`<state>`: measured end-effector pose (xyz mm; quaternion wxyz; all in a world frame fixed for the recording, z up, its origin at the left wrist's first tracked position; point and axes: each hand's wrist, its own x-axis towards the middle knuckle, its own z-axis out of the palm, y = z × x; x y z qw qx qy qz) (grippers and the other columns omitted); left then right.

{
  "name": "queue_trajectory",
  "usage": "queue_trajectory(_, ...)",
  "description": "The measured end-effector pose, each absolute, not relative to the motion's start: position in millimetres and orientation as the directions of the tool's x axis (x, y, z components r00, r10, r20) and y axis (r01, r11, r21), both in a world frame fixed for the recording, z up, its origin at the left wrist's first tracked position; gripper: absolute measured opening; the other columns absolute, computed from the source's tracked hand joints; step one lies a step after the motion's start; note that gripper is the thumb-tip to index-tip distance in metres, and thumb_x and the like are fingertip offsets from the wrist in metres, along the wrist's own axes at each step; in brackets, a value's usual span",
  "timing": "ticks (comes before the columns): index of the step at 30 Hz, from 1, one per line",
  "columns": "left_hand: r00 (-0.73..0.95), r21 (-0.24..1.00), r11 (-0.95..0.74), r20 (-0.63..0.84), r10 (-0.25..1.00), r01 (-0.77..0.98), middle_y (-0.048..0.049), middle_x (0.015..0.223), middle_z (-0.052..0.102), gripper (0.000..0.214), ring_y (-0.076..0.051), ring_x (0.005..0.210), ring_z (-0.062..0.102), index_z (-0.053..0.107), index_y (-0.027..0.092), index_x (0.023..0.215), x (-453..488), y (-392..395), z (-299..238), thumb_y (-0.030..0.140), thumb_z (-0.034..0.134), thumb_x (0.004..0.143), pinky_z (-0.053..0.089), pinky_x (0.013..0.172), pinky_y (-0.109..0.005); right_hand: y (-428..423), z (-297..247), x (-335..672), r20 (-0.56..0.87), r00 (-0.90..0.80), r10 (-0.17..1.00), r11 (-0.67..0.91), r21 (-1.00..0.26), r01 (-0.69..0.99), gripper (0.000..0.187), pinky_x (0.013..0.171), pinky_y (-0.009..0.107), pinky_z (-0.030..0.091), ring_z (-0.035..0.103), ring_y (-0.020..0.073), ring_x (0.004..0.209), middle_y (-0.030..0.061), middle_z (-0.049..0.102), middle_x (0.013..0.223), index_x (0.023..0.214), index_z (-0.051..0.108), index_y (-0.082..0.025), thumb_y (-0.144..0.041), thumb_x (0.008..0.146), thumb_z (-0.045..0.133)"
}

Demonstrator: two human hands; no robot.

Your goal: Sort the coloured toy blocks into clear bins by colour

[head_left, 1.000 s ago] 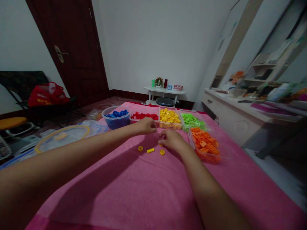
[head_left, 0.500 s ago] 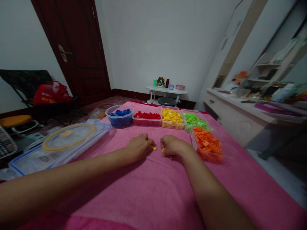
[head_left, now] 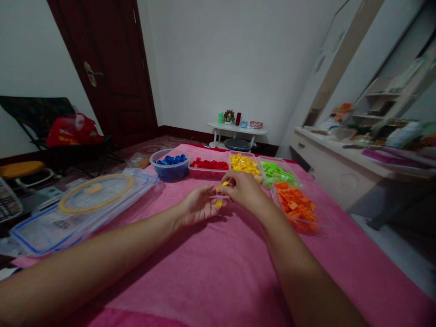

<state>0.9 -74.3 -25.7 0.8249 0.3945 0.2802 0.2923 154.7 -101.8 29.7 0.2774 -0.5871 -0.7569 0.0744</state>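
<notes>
My left hand (head_left: 197, 205) is raised a little over the pink cloth, palm turned partly up. A small yellow building block (head_left: 218, 204) rests in its curled fingers. My right hand (head_left: 245, 190) meets it from the right, its fingers bent down in a pinch on a second yellow piece (head_left: 223, 185), curved in outline. The two pieces are close together, and I cannot tell whether they touch. Right behind the hands stands a clear box of yellow blocks (head_left: 243, 164). The right fingertips are partly hidden.
Beyond the hands stand a round tub of blue blocks (head_left: 170, 175), a box of red blocks (head_left: 209, 173) and one of green blocks (head_left: 277, 172). Orange blocks (head_left: 295, 204) fill a box at the right. Clear lids (head_left: 91, 209) lie at the left on the pink cloth (head_left: 204, 277).
Both hands have lifted from the cloth and come together. My left palm has turned upward, and my right hand has moved up and over to the left fingers with its yellow piece.
</notes>
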Motion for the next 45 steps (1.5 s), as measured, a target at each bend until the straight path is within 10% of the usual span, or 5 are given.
queue_trajectory(11,0.582,0.791,0.585,-0.393,0.711,-0.180,-0.0060,0.071,0.060,0.018,-0.012,0.056,0.058,0.054,0.013,0.082,49.8,-26.1,-25.9,0.025,0.042,0.088,0.050,0.055,-0.024,-111.6,66.4,202.8,0.432,0.003,0.902,0.244,-0.515,0.822,0.014,0.053,0.024,0.040,0.059,0.0145,0.059,0.0045,0.069,0.070,0.078,0.074,-0.019,-0.027,0.077,0.062)
queue_trajectory(19,0.458,0.975,-0.221,0.211,0.863,-0.032,-0.0129,0.121,0.057,0.046,-0.022,0.109,0.055,0.051,0.017,0.123,99.6,46.5,63.6,0.046,0.050,0.087,0.044,0.088,-0.035,-107.3,61.0,231.7,0.553,0.125,0.824,0.249,-0.551,0.797,0.015,0.054,0.024,0.044,0.062,0.0160,0.062,0.0045,0.070,0.072,0.075,0.073,-0.018,-0.024,0.073,0.060)
queue_trajectory(29,0.712,0.123,-0.706,-0.013,0.702,0.698,-0.0082,0.085,0.070,0.023,-0.020,0.076,0.062,0.071,0.017,0.087,17.3,-6.4,-13.7,0.033,0.065,0.070,0.040,0.062,-0.024,-121.1,83.9,229.7,0.626,0.338,0.703,0.245,-0.659,0.711,0.014,0.042,0.021,0.041,0.057,0.0129,0.047,0.0025,0.065,0.058,0.070,0.071,-0.016,-0.026,0.072,0.061)
queue_trajectory(41,0.585,0.238,-0.785,0.554,0.593,0.572,-0.0125,0.115,0.062,0.034,-0.020,0.101,0.059,0.058,0.013,0.117,85.9,17.7,45.6,0.027,0.053,0.086,0.046,0.088,-0.032,-136.1,93.2,255.9,0.636,0.545,0.546,0.209,-0.734,0.647,0.013,0.043,0.024,0.046,0.059,0.0144,0.044,0.0008,0.064,0.056,0.073,0.069,-0.015,-0.027,0.070,0.066)
queue_trajectory(45,0.837,0.015,-0.894,0.345,0.425,0.448,-0.0112,0.133,0.053,0.041,-0.024,0.125,0.046,0.054,0.017,0.124,98.0,13.1,20.6,0.035,0.051,0.088,0.037,0.104,-0.038,-140.1,96.5,255.1,0.665,0.546,0.510,0.230,-0.717,0.658,0.015,0.042,0.021,0.045,0.059,0.0133,0.045,0.0005,0.063,0.054,0.072,0.070,-0.014,-0.028,0.070,0.066)
